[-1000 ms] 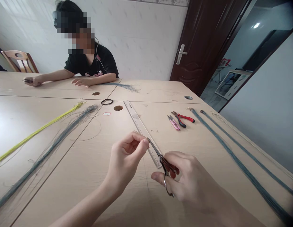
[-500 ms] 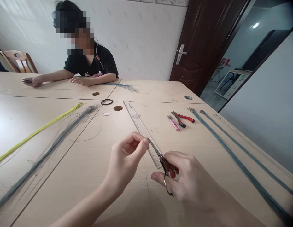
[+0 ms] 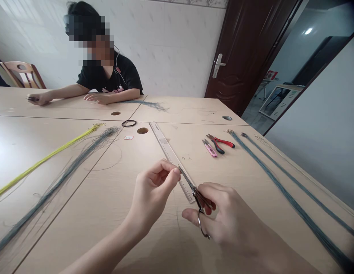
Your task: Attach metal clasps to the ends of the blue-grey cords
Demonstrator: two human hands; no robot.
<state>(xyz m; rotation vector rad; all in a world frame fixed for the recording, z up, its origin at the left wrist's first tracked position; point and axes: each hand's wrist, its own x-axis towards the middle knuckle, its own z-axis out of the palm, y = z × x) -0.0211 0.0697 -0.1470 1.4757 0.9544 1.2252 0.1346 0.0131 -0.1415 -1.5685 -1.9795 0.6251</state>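
Observation:
My left hand pinches a fine thread between thumb and forefinger, and the thread hangs down toward the table. Only a tiny end of it shows above the fingertips. In my right hand is a pair of scissors, fingers and thumb at the handle loops. The scissor tips meet the left fingertips, with the blades nearly together. Under both hands lies a clear ruler, slanting away from me and partly hidden by my left fingers.
Yellow threads and a grey-blue bundle lie left. Red-handled pliers, pink thread snips and blue-green strands lie right. A black ring rests near a table hole. Opposite sits a person, arms on the table.
Both hands and the scissors stay almost in place. The hanging thread has shifted slightly. The co-worker's head has moved a little.

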